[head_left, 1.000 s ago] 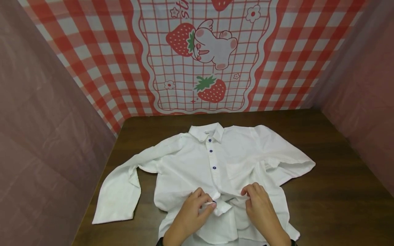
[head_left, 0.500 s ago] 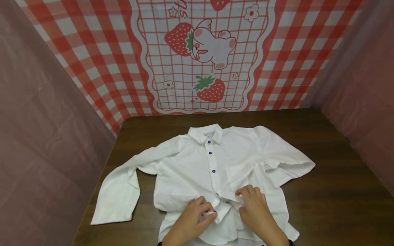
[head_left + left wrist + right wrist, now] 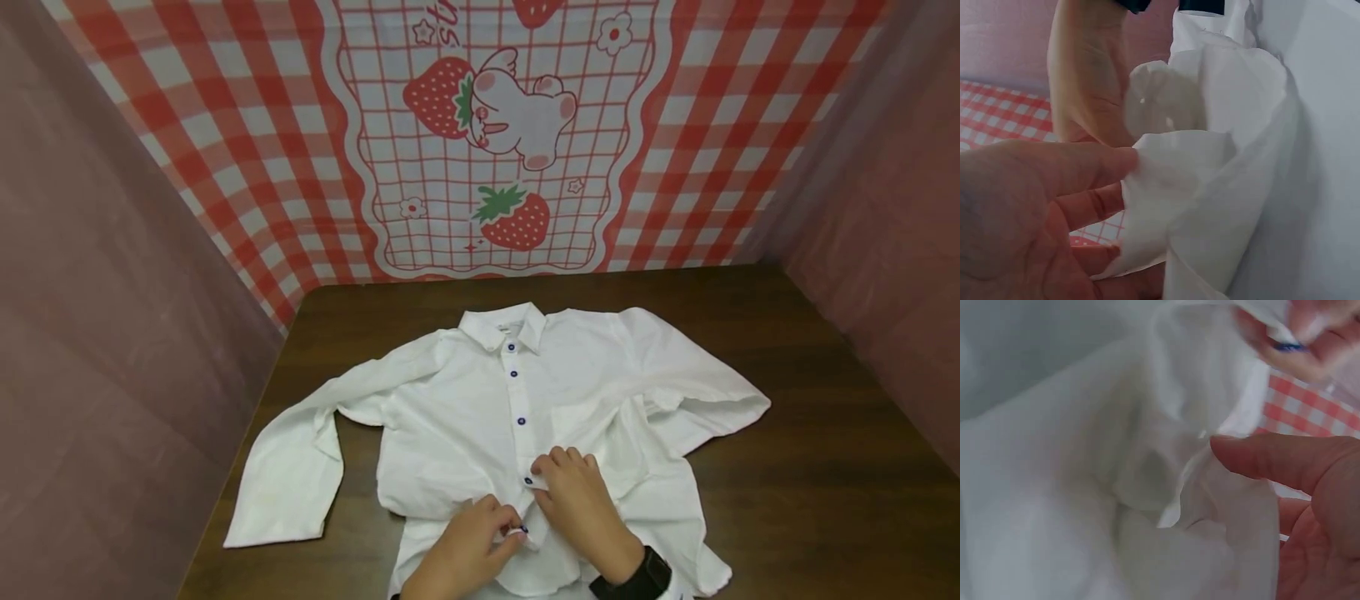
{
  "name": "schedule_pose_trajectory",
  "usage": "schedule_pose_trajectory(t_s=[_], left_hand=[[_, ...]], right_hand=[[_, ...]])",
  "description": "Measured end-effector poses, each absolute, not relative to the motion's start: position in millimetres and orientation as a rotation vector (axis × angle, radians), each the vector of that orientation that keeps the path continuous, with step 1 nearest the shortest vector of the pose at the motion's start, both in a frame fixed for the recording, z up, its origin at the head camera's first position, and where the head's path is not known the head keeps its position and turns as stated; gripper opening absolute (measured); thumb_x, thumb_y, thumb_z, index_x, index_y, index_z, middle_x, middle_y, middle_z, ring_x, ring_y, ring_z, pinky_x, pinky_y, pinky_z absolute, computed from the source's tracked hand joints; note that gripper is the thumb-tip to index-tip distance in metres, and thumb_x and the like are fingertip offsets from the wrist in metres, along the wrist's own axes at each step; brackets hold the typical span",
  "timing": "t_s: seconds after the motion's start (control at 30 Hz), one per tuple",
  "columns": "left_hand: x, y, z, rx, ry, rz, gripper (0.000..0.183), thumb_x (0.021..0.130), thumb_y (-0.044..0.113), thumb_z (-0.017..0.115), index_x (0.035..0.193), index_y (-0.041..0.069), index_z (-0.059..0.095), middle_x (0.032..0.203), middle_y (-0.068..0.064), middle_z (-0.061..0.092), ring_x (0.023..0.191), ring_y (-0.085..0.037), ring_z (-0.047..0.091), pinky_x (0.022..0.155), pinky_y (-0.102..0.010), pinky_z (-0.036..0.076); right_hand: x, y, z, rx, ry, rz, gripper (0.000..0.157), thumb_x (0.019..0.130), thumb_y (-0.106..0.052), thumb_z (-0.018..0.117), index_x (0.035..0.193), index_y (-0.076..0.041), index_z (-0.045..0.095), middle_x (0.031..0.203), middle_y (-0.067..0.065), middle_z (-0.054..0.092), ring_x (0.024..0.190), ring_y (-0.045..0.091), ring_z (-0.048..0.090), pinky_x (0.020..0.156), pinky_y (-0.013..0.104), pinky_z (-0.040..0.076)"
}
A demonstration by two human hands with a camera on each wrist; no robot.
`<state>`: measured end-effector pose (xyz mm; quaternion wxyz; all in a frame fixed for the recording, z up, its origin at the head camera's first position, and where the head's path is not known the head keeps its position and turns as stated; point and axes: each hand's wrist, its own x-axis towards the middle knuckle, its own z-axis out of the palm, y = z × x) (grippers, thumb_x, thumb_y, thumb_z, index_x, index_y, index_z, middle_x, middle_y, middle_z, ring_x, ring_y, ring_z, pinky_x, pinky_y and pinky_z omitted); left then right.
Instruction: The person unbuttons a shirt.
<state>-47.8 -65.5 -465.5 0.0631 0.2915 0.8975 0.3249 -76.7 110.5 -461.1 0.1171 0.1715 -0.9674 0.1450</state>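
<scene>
A white long-sleeved shirt (image 3: 450,417) lies front up, collar away from me, with blue buttons down its front. My left hand (image 3: 472,542) pinches the lower front edge beside a blue button (image 3: 523,529). In the left wrist view the thumb presses white cloth (image 3: 1172,175) against the fingers. My right hand (image 3: 581,504) holds the other front edge near a higher blue button (image 3: 528,481). From the right wrist view, its thumb is on the cloth edge (image 3: 1188,481) and its fingers are partly hidden behind the fabric. Folds cover part of the lower front.
The shirt is spread on a dark wooden table (image 3: 810,467). One sleeve (image 3: 285,483) bends down at the left; the other sleeve (image 3: 697,392) stretches right. A red-and-white checked cloth (image 3: 247,150) with strawberries hangs behind, and pinkish curtains (image 3: 112,333) flank both sides.
My right hand has moved left and slightly down to the button front, close to the left hand. My left hand has shifted slightly down, still holding the edge by the button.
</scene>
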Motion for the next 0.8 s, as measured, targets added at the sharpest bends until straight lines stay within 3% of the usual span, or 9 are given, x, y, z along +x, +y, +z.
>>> schedule_pose_trajectory(t_s=[0.23,0.8], left_hand=[[-51.2,-64.9,-464.9,0.874,2.762,0.880,0.009,0.090,0.027,0.057,0.089,0.019,0.061,0.076,0.010,0.043,0.065,-0.001,0.039,0.059,-0.014,0.032],[-79.4,-57.0,-475.4,0.935,2.829,0.758,0.016,0.089,0.028,0.059,0.100,0.016,0.061,0.086,0.004,0.050,0.072,-0.007,0.049,0.065,-0.019,0.041]], right_hand=[[-88.6,108.5,-472.8,0.514,-2.865,0.465,0.014,0.071,-0.013,0.075,0.073,-0.013,0.061,0.067,-0.001,0.053,0.064,0.018,0.050,0.059,0.029,0.034],[-118.5,112.9,-483.8,0.519,-2.779,0.415,0.014,0.071,-0.012,0.076,0.074,-0.009,0.062,0.067,0.004,0.052,0.061,0.022,0.051,0.057,0.035,0.041]])
